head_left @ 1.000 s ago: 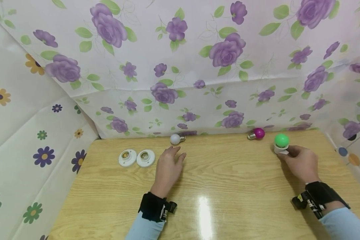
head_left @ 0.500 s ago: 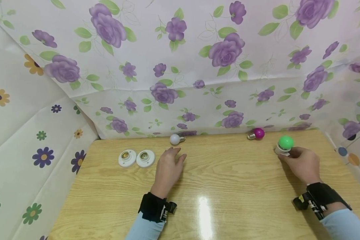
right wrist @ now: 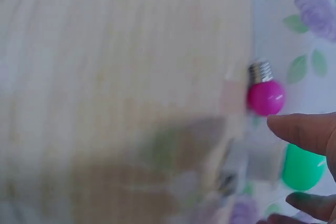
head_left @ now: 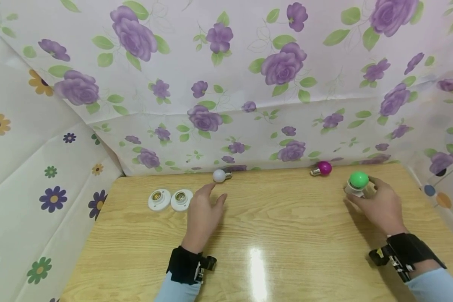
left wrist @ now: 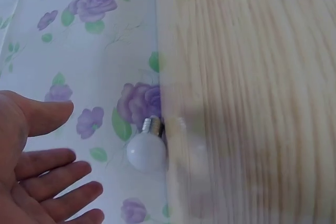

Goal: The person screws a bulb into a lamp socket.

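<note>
A green bulb point(head_left: 359, 180) sits in a white lamp holder point(head_left: 354, 191) at the right of the table. My right hand point(head_left: 381, 209) is around it, with thumb and fingers spread. In the right wrist view, gaps show between the green bulb point(right wrist: 303, 167) and both the thumb point(right wrist: 302, 132) and fingers. My left hand point(head_left: 203, 216) has relaxed fingers and holds nothing. It hovers just below a white bulb point(head_left: 219, 175) lying on its side near the table's back edge. The left hand overlaps the edge of one empty white lamp holder point(head_left: 181, 200).
Another empty lamp holder point(head_left: 159, 199) lies left of the first. A magenta bulb point(head_left: 324, 168) lies on its side at the back, left of the green one. Flowered cloth point(head_left: 249, 138) rises behind the wooden table point(head_left: 279, 235).
The green bulb and its holder have shifted slightly right and tilted less steadily upright, while my right fingers have spread from the holder. My left hand has drawn back down and left.
</note>
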### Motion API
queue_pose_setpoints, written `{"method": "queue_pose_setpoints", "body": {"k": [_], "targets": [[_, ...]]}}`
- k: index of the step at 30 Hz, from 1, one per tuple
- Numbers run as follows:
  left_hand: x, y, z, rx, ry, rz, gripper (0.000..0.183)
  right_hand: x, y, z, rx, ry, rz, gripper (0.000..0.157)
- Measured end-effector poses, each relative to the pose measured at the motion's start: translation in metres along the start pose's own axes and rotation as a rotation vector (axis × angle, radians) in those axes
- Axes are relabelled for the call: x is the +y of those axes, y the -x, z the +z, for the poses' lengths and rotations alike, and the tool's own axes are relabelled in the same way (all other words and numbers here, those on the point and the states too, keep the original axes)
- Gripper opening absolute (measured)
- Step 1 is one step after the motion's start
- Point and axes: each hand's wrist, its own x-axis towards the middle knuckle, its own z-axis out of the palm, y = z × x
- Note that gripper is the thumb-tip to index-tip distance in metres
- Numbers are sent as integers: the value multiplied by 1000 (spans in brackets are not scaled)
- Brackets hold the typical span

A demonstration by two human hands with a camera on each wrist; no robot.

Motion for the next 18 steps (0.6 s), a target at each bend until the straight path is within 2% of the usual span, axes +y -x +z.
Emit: {"method": "queue_pose_setpoints", "body": {"k": [4,7,10,14,18], "targets": [[-7,2,-7,75,8,-59,49,-17,-1,-4,58,-11,-47,89],[-14,3,-15,119,8,-131,56,-34,-1,-5,112,-43,-96,86],[-22,4,-22,147,-6,-210,67,-53,0,-4,128,-71,-155,80],[-33,5,-26,164,-38,-300,82,-76,6,1,79,-90,-226,71],[-40,7,-26,134,-51,-374,95,-91,11,12,1,-101,-297,62]]}}
